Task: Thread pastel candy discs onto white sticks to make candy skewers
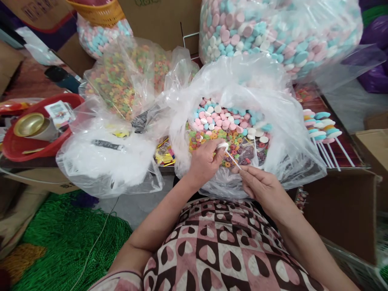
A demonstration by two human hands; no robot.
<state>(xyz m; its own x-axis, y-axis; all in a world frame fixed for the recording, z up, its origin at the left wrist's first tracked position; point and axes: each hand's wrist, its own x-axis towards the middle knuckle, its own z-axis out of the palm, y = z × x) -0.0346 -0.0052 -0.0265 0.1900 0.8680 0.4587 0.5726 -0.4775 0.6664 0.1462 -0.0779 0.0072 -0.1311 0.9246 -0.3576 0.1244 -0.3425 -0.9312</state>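
Observation:
Over an open plastic bag (291,161), my left hand (203,161) pinches a white round candy (223,145). My right hand (259,181) grips the lower end of a thin white stick (234,159), whose upper end meets that candy; whether it is pushed in, I cannot tell. Pink, white and blue disc candies (222,117) fill the far side of the bag. Nearer me lie small ring-shaped candies (233,139) in green, orange and purple. Another white stick (255,145) stands up from the bag's right part.
Finished-looking candy sticks (323,127) lie at the table's right edge. Behind are a big bag of disc candies (285,32) and a bag of small rings (130,76). A white-filled bag (106,161) and a red basin (18,147) are on the left. An open carton (339,210) stands lower right.

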